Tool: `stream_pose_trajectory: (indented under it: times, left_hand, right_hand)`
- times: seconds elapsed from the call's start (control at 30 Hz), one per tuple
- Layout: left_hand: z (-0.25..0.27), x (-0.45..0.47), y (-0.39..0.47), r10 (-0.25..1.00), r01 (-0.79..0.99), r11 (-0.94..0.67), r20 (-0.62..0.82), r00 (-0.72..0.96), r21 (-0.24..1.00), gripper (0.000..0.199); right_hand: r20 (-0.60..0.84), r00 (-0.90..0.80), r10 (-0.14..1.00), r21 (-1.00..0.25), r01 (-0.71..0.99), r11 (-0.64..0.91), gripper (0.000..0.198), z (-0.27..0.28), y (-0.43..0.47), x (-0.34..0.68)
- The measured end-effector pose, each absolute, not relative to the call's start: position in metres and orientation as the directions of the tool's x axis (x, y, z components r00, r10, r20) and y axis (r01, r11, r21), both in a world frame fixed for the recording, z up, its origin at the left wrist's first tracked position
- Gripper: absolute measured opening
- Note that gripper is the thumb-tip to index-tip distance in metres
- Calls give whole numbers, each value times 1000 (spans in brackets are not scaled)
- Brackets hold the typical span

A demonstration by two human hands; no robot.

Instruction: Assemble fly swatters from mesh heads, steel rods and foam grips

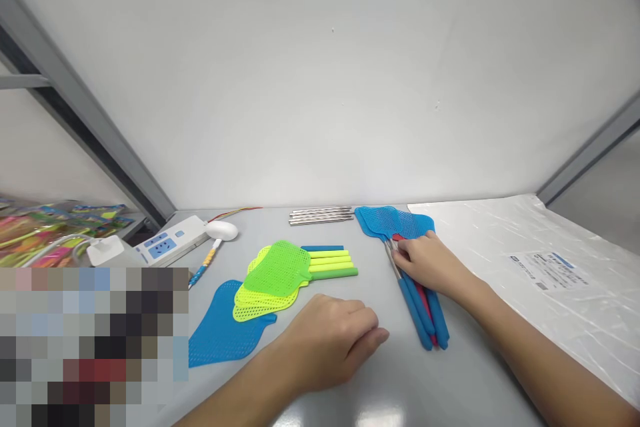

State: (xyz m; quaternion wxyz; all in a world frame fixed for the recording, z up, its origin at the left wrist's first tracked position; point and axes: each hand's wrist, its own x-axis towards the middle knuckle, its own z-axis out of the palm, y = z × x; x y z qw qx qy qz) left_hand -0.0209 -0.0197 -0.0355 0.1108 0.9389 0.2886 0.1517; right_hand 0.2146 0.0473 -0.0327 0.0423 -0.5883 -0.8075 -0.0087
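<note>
My right hand is closed around the necks of a bunch of assembled fly swatters, with blue mesh heads, metal rods, and blue and red handles. My left hand hovers over or rests on the grey table with its fingers curled; nothing shows in it. Beyond and left of that hand lie stacked yellow and green swatter heads, and a blue swatter head lies partly under them. Yellow and green handles sit at their right, with a blue handle behind. Metal rods lie near the wall.
A white power strip with a plugged-in adapter stands at the left, beside a small white device on a coloured cord. White labelled packaging sheet covers the table's right side. Colourful bagged goods lie at far left. A wall bounds the back.
</note>
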Motion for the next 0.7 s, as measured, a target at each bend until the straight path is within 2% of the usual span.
stream_pose_trajectory:
  times: [0.13, 0.23, 0.4, 0.5, 0.7]
  left_hand:
    - [-34, -22, -20, 570, 508, -814, 224, 790, 281, 33]
    - [-33, -24, -19, 577, 520, -811, 227, 784, 266, 32]
    - [-30, -31, -16, 621, 561, -782, 269, 736, 270, 32]
    - [-29, -35, -15, 629, 578, -777, 277, 727, 248, 34]
    - [-32, -36, -16, 593, 573, -803, 302, 746, 163, 34]
  right_hand:
    - [107, -276, 955, -87, 954, 286, 47, -27, 43, 216]
    - [188, -248, 950, -137, 951, 276, 47, -25, 41, 218]
    - [312, -247, 917, -82, 955, 285, 45, -25, 41, 217]
    - [272, -331, 904, -36, 935, 353, 43, -16, 40, 205]
    - [52, -554, 831, 117, 829, 546, 39, 4, 59, 156]
